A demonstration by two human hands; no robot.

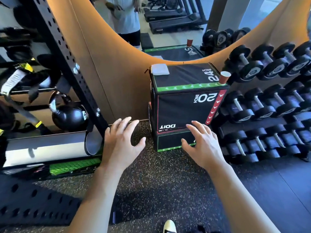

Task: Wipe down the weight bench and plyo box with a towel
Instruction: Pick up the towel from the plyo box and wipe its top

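Count: we see one plyo box (185, 98) standing on a lower black box (171, 140), one folded towel (159, 69), one paper cup (224, 77), one kettlebell (69, 115), and two hands; the dumbbells (269, 101) fill three rows of a rack, too many for us to count surely.
Left hand: our left hand (122, 142) is held out above the speckled floor (151, 182), palm down, fingers spread and straight, gripping nothing.
Right hand: our right hand (203, 143) is likewise open and empty, fingers spread, in front of the lower front edge of the plyo box; we cannot tell whether the fingertips touch it.
Plyo box: black padded faces, a green band along the top's front edge, a red band down the front's right edge, white "24 INCH" and "20 INCH" markings.
Towel: pale, folded square, lying at the far left corner of the box top.
Cup: red-brown, upright at the near right corner of the box top.
Mirror: the mirror (168, 22) behind shows the box, the cup and a person.
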